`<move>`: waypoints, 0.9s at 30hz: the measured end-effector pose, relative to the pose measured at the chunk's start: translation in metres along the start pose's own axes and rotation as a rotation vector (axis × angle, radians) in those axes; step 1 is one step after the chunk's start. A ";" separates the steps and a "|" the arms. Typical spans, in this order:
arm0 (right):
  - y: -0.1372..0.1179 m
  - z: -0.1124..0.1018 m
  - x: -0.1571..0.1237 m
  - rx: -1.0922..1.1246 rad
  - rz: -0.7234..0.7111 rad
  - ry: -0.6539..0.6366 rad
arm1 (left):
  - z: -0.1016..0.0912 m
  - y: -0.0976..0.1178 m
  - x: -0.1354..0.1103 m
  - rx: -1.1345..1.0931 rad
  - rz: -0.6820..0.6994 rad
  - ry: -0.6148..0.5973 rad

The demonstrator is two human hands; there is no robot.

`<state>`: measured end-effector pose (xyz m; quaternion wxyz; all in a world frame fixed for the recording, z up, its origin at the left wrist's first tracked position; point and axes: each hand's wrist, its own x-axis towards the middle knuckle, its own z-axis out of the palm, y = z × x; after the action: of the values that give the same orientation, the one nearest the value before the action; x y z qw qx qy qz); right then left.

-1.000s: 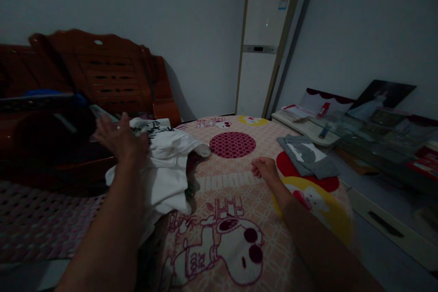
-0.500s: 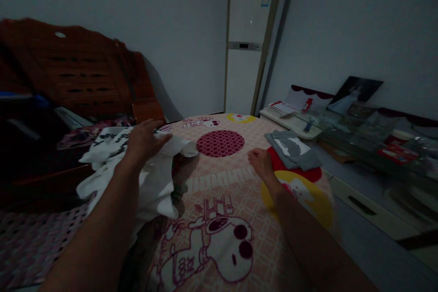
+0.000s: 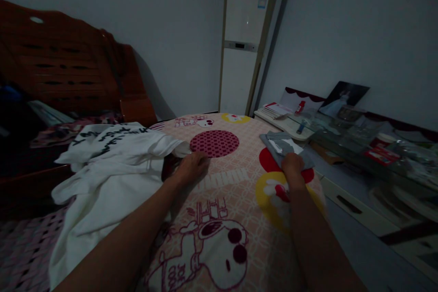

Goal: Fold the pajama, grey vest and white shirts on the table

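My left hand (image 3: 190, 167) lies palm down on the pink cartoon-print sheet (image 3: 219, 219), fingers stretched out, just right of a crumpled white shirt with black lettering (image 3: 112, 164). It holds nothing. My right hand (image 3: 293, 164) rests on the near edge of a folded grey garment (image 3: 281, 146) at the bed's right side, fingers curled onto the cloth. The room is dim.
A dark red wooden headboard (image 3: 68, 73) stands at the left with dark clothes below it. A tall white air conditioner (image 3: 242, 41) fills the far corner. Along the right wall runs a low glass-topped cabinet (image 3: 356, 137) with papers, a framed picture and small items.
My left hand let go of the white shirt and moved right onto the sheet. My right hand reached forward from the sheet onto the grey garment. The camera turned slightly right.
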<state>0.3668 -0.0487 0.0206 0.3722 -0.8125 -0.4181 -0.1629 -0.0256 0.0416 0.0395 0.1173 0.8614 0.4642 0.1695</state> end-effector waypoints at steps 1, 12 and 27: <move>-0.005 -0.002 0.002 0.011 0.009 -0.001 | -0.001 0.001 0.000 -0.025 -0.002 0.007; -0.163 -0.052 -0.064 1.127 -0.200 -0.775 | -0.008 0.004 0.008 -0.518 0.016 0.183; -0.132 -0.015 -0.060 0.974 -0.165 -0.819 | 0.001 0.000 0.001 -0.245 0.077 0.234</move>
<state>0.2261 -0.0436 0.0578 0.4948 -0.5120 -0.6137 0.3412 -0.0245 0.0425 0.0385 0.1600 0.8320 0.4174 0.3285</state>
